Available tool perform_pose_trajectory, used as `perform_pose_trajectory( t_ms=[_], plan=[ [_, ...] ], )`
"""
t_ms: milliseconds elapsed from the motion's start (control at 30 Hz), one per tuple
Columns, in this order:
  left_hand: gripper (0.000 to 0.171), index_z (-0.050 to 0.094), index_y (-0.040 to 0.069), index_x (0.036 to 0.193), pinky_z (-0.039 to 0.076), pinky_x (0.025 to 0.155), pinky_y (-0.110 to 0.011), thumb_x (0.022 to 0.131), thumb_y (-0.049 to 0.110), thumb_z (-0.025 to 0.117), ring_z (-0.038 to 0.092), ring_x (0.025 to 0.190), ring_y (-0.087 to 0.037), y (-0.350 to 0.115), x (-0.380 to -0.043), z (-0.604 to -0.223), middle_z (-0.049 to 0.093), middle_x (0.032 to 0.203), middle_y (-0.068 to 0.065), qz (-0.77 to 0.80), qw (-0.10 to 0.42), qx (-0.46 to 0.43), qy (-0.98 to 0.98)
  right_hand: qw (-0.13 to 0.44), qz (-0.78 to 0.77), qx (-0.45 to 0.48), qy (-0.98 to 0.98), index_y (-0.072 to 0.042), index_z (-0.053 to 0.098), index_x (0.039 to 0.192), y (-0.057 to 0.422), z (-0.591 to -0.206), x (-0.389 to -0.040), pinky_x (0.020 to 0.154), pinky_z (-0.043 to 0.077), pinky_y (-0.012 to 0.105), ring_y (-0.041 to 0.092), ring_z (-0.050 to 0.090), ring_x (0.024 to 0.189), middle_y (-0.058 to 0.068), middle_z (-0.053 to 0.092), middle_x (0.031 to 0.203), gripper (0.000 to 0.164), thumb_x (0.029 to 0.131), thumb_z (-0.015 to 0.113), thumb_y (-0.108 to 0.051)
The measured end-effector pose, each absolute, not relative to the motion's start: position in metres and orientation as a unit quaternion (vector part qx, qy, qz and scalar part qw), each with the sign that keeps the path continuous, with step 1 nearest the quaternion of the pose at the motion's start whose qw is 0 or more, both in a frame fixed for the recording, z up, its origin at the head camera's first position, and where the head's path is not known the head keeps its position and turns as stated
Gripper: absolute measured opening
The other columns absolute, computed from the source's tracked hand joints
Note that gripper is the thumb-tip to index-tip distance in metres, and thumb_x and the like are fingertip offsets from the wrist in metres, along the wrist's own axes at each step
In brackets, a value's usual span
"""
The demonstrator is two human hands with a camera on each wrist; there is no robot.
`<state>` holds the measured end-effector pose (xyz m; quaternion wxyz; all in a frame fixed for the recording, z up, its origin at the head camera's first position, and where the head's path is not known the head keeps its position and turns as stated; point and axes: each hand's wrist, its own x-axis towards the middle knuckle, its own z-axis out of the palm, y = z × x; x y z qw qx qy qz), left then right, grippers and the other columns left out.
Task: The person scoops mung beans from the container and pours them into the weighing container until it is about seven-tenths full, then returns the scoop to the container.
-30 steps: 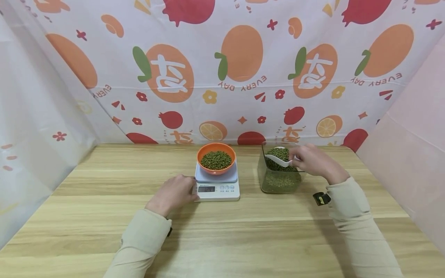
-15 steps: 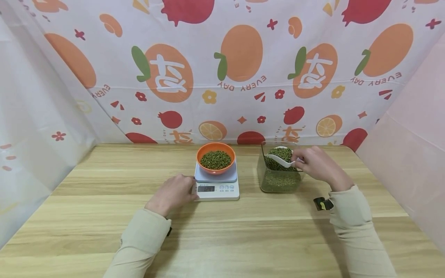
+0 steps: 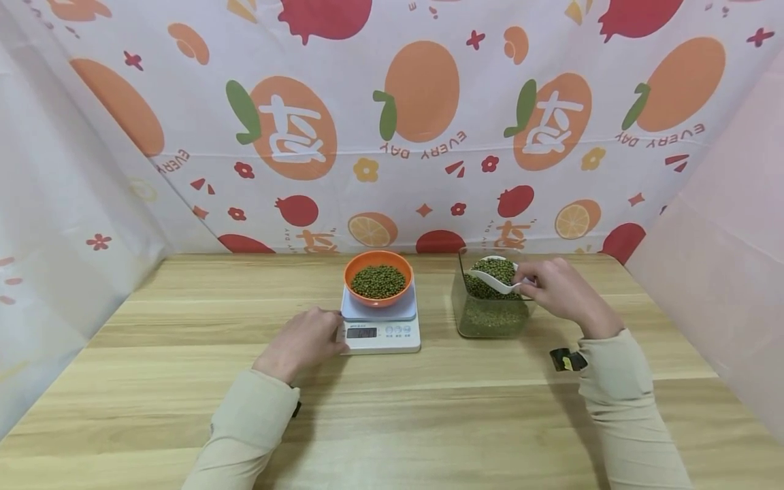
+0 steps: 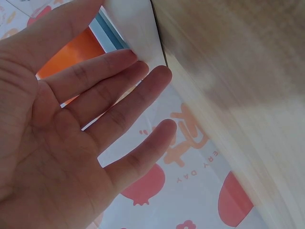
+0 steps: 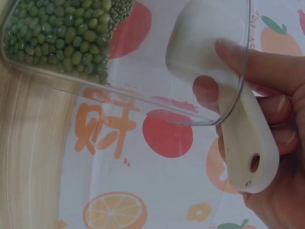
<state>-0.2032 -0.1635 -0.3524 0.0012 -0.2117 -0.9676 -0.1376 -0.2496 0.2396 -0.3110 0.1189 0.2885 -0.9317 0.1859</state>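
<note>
My left hand (image 3: 304,341) rests its fingertips at the left side of a white kitchen scale (image 3: 392,344); in the left wrist view its fingers (image 4: 119,117) are nearly straight beside the scale's edge. On the scale stands an orange bowl (image 3: 378,302) part filled with mung beans (image 3: 378,280). My right hand (image 3: 559,291) pinches the handle of a white scoop (image 3: 497,284), seen from below in the right wrist view. The scoop, heaped with mung beans, is inside the upper part of a clear square container (image 3: 490,327), above the beans (image 5: 62,43) in it.
Wooden table (image 3: 392,422) runs under everything, with the container a short gap right of the scale. A fruit-print curtain (image 3: 422,170) hangs close behind both, and pale sheets close off the left and right sides.
The right hand and scoop have shifted slightly to the right within the container's opening. The left hand stays at the scale, and the head view has turned a little.
</note>
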Motion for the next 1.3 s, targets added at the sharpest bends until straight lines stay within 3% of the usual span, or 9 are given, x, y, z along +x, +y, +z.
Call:
perform_pose_trajectory(
  t_ms=[267, 733, 1300],
  plan=[
    [0.023, 0.064, 0.006, 0.075, 0.043, 0.058, -0.031, 0.078, 0.008, 0.087, 0.048, 0.061, -0.014, -0.1648, -0.2031, -0.3526, 0.058, 0.070, 0.000, -0.149, 0.003, -0.209, -0.966, 0.119, 0.191, 0.284, -0.932, -0.008, 0.073, 0.084, 0.2384, -0.3103, -0.2467, 0.061, 0.044, 0.036, 0.013, 0.053, 0.065, -0.004, 0.064, 0.072, 0.009, 0.089, 0.075, -0.002],
    [0.022, 0.071, -0.001, 0.089, 0.045, 0.060, -0.033, 0.078, 0.009, 0.088, 0.049, 0.063, -0.016, -0.1647, -0.2029, -0.3542, 0.062, 0.073, -0.002, -0.148, 0.004, -0.207, -0.967, 0.143, 0.227, 0.285, -0.920, -0.005, 0.072, 0.087, 0.2414, -0.3109, -0.2467, 0.053, 0.037, 0.028, 0.008, 0.044, 0.057, -0.005, 0.057, 0.067, 0.007, 0.089, 0.073, 0.001],
    [0.025, 0.063, 0.006, 0.075, 0.043, 0.057, -0.029, 0.078, 0.009, 0.087, 0.047, 0.061, -0.012, -0.1642, -0.2049, -0.3555, 0.055, 0.068, 0.002, -0.158, 0.004, -0.213, -0.964, 0.204, 0.231, 0.310, -0.899, -0.007, 0.072, 0.084, 0.2444, -0.3137, -0.2506, 0.050, 0.032, 0.026, 0.003, 0.034, 0.053, -0.010, 0.040, 0.058, 0.015, 0.083, 0.076, 0.007]
  ],
)
